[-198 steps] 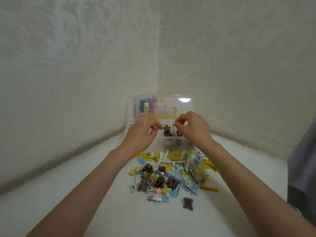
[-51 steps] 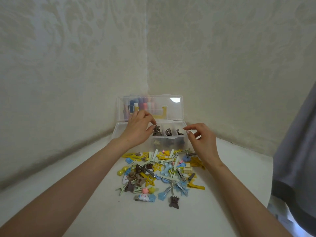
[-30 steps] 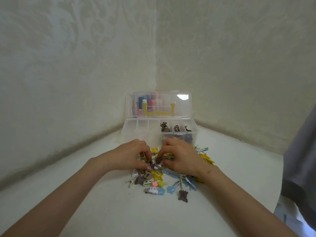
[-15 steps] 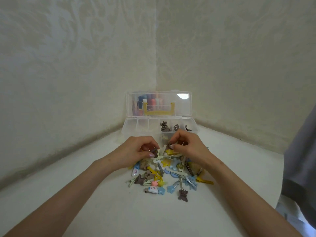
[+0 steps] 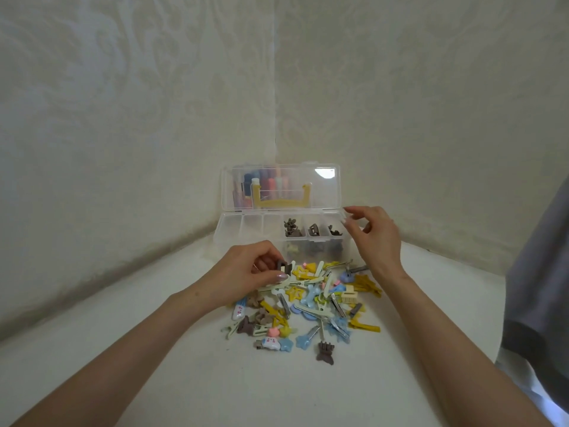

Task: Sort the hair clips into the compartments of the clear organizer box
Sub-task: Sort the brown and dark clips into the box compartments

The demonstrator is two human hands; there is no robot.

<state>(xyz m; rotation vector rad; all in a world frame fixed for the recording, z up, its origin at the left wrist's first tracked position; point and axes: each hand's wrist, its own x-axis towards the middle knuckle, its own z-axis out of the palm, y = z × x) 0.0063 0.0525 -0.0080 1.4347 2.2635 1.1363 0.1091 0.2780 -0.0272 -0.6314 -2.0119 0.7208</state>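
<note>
Mixed pile of hair clips (image 5: 311, 300) lay nearest, left hand (image 5: 246, 272) pinched a small brown clip (image 5: 284, 267) at its far edge — right hand (image 5: 374, 238) hung loose-fingered, empty, by the clear organizer box (image 5: 243, 228)'s right end, brown clips (image 5: 292, 231) in three compartments.

In my left hand (image 5: 246, 274) the clip (image 5: 284, 267) is brown; the pile (image 5: 311, 298) mixes yellow, blue, cream; the box handle (image 5: 280, 203) is yellow.

One box (image 5: 234, 238) has brown clips (image 5: 291, 230) in three compartments. Before the box: one heap of clips (image 5: 314, 300), one lone claw clip (image 5: 324, 352), one brown clip (image 5: 282, 267) in the left hand (image 5: 246, 274).
</note>
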